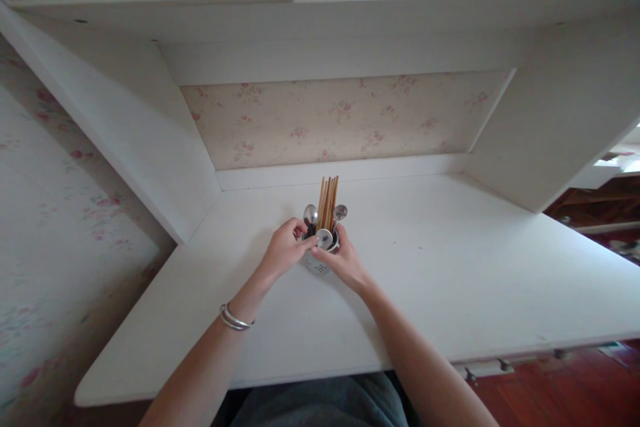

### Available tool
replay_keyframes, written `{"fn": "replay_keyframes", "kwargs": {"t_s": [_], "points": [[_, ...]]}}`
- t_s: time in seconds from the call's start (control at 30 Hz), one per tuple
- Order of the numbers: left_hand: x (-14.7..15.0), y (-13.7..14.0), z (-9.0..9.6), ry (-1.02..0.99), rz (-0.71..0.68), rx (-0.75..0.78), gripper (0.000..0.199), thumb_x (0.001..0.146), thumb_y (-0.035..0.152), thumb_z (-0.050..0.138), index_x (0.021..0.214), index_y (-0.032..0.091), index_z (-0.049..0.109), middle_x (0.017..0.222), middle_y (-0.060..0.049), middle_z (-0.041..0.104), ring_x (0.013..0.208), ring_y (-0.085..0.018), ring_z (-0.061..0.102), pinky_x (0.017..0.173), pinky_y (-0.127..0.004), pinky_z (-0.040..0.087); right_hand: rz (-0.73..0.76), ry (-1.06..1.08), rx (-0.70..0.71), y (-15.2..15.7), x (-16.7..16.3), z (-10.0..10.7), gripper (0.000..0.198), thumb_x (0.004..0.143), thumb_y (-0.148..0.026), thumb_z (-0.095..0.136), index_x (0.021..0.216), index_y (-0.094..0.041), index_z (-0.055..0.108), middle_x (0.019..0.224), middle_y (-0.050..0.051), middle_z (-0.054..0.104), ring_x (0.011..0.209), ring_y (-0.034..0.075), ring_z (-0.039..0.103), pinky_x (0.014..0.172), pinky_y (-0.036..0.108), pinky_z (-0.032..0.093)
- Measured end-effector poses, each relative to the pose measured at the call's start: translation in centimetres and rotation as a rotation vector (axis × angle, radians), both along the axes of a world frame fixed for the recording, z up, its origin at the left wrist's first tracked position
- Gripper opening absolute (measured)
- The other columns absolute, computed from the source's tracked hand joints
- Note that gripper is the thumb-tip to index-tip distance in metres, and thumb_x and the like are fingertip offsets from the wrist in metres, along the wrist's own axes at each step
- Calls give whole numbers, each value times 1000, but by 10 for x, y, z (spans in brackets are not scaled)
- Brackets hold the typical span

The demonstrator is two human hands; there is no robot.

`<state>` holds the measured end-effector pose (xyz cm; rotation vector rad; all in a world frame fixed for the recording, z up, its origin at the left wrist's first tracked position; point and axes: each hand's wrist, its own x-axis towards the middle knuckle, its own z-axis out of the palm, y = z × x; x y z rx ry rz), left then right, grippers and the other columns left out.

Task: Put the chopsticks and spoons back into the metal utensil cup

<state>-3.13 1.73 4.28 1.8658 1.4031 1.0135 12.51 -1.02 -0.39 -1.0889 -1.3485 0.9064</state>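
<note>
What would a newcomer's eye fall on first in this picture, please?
Probably the bundle of chopsticks standing in a utensil holder on the white desk, with a metal spoon at either side. The left hand and right hand are at the holder's sides. Silver bangles circle the left wrist.

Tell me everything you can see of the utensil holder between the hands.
The utensil holder is a small, pale, rounded container with a cluster of little dark holes in its front wall; its material is unclear. It appears upright on the white desk, open at the top. Chopsticks, two metal spoons and a white piece with a blue mark stick out. The left hand and right hand flank its rim, partly hiding it.
</note>
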Motion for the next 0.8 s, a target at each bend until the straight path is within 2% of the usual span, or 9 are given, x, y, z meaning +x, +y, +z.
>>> {"fn": "replay_keyframes", "kwargs": {"t_s": [0.1,0.27,0.4,0.53,0.67,0.8], "points": [[-10,-3,-9,-214,-22,-60,29,77,47,63,79,20,53,66,5,48,61,-11,46,59,-22,36,-34,-34,4,0,-2,-1,75,55,-35,85,122,-23,54,105,3,68,91,23,63,81,35,50],[-27,-1,-33,-316,26,-187,29,81,48,58,77,19,53,58,7,42,52,-10,37,53,-23,30,-98,-31,-2,17,17,2,66,55,-35,85,114,-21,57,97,5,70,82,23,64,74,37,51],[-31,2,-52,-260,-8,-282,28,80,46,59,77,18,56,60,6,45,55,-10,39,54,-23,30,-270,-48,54,45,70,16,62,54,-34,84,109,-18,59,96,7,70,83,23,64,74,38,51],[-27,5,-63,-193,-64,-309,27,77,44,59,76,18,58,67,4,52,63,-12,46,59,-24,33,-503,-118,19,71,140,25,61,52,-35,85,103,-14,60,88,6,69,75,21,63,68,35,50],[-24,8,-69,-108,-52,-287,25,77,43,57,77,18,59,68,3,56,65,-13,49,61,-24,34,-648,-164,-30,81,197,22,56,51,-32,87,97,-14,61,84,4,67,71,18,63,60,28,49],[-23,9,-73,-53,-40,-275,25,77,43,56,78,18,60,70,3,59,65,-13,51,61,-24,35,-687,-147,-53,80,227,9,50,52,-30,87,93,-16,62,82,4,66,71,17,63,58,26,49]]}}
